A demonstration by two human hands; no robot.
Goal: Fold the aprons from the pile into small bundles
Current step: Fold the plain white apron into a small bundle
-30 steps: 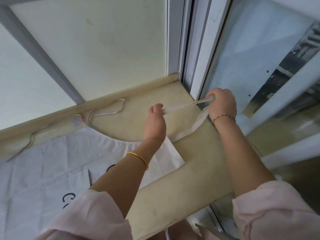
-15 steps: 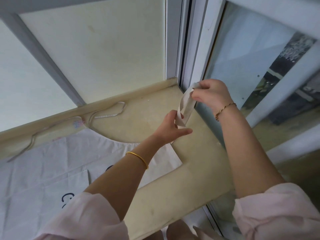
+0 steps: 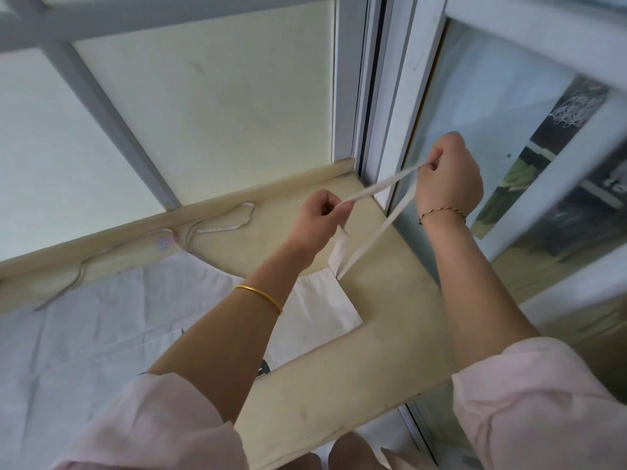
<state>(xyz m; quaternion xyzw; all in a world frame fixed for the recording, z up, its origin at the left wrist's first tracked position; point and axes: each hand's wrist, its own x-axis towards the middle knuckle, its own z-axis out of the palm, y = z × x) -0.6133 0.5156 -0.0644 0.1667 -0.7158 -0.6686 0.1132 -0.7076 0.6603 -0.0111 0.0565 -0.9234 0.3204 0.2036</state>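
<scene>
**Strap held tight**

The white apron (image 3: pixel 101 317) lies flat on the beige ledge (image 3: pixel 373 351). Above the ledge's far right corner, the left hand (image 3: pixel 322 218) pinches the apron strap (image 3: pixel 383 183) and the right hand (image 3: pixel 448 178) grips its fold; it is tight between them.

Left hand (image 3: pixel 319 218) and right hand (image 3: pixel 448 178) raised, apart, both pinching apron strap (image 3: pixel 380 187)

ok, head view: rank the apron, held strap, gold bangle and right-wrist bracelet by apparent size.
1. apron
2. held strap
3. gold bangle and right-wrist bracelet: look about alike, so unranked.
</scene>
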